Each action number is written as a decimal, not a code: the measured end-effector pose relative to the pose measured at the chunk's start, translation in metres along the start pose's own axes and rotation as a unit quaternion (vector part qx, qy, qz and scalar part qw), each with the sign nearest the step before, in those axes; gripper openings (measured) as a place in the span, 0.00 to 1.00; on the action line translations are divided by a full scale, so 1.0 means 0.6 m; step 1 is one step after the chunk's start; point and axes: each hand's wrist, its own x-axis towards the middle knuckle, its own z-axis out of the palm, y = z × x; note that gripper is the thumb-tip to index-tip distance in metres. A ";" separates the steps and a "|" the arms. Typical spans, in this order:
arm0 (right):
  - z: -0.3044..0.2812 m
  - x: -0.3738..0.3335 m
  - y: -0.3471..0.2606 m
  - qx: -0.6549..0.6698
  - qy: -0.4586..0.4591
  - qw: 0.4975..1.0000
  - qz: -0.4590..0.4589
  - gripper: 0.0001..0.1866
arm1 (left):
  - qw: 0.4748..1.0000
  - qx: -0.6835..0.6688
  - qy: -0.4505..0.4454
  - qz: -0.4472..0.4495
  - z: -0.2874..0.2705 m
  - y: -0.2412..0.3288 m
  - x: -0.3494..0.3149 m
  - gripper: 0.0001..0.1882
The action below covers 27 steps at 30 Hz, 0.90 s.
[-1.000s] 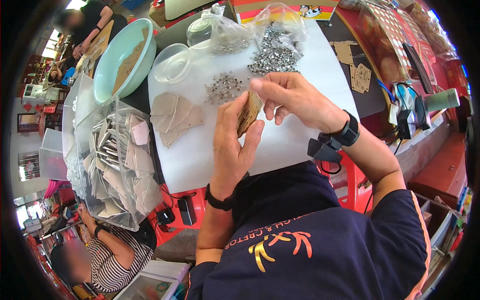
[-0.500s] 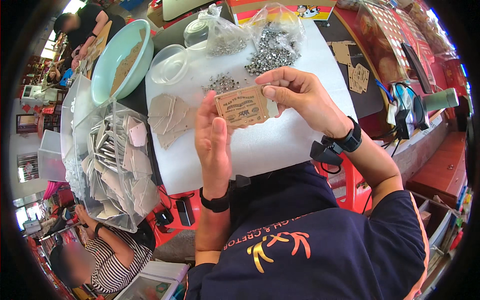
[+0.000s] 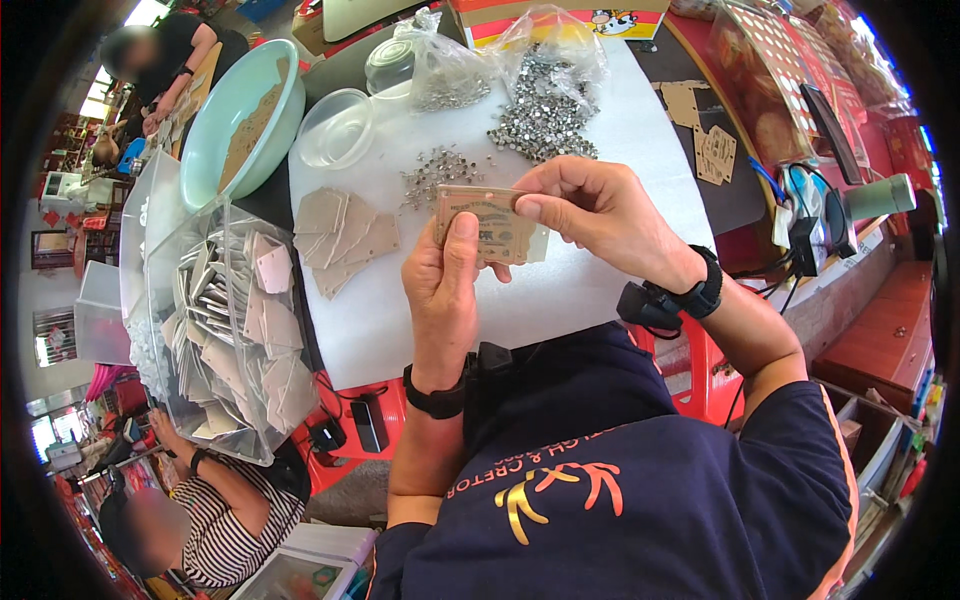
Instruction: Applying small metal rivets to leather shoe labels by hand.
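Above the white foam-covered table (image 3: 380, 340), tan printed cardboard tags (image 3: 500, 228) are held between my two hands; they look like a small stack. My left hand (image 3: 440, 300) is closed round their left side, thumb flat across the printed face. At the upper right corner, my right hand (image 3: 610, 215) pinches them between thumb and fingers. Small holes show along the top edge. Just beyond the tags lie scattered small metal studs (image 3: 432, 172), beside a bigger heap of studs (image 3: 540, 120) spilling from a clear bag (image 3: 570, 45). Overlapping plain tan tags (image 3: 345, 245) rest left of my hands.
A clear bin (image 3: 240, 330) full of tags and a pale green basin (image 3: 290, 120) stand at left. Clear round tubs (image 3: 337, 130) sit at the back. More tags (image 3: 715, 155) lie on a dark surface at right. Two other people are at the left.
My left hand has moved from an open palm beside the tags to gripping them, thumb over the face. The tags are turned and lower at the right; my right hand has shifted slightly down.
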 end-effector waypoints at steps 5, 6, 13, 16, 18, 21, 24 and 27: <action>0.001 -0.005 -0.001 -0.053 -0.018 0.998 0.003 0.12 | 1.000 0.020 -0.010 -0.002 0.000 0.009 0.005 0.16; 0.003 -0.006 0.000 -0.075 -0.010 0.997 -0.009 0.12 | 1.000 0.017 -0.009 0.001 0.000 0.009 0.005 0.15; 0.001 -0.008 -0.009 -0.100 -0.020 0.994 -0.039 0.12 | 1.000 0.025 -0.010 0.012 -0.001 0.008 0.004 0.15; -0.016 0.004 -0.018 -0.214 -0.022 0.968 -0.125 0.11 | 0.996 0.081 -0.042 -0.002 -0.012 0.016 0.004 0.15; -0.017 0.013 -0.028 -0.202 -0.024 0.972 -0.117 0.10 | 0.981 0.141 -0.128 -0.038 -0.019 0.021 0.007 0.14; -0.018 0.032 -0.018 -0.092 -0.137 0.983 -0.083 0.10 | 0.972 0.152 -0.165 -0.067 -0.023 0.018 0.008 0.14; -0.016 0.029 -0.028 -0.033 -0.116 0.993 0.007 0.10 | 0.990 0.107 -0.089 -0.031 -0.016 0.006 0.008 0.13; -0.010 0.031 -0.012 0.048 -0.008 0.999 -0.007 0.12 | 0.996 0.009 -0.061 -0.058 -0.017 -0.001 0.004 0.11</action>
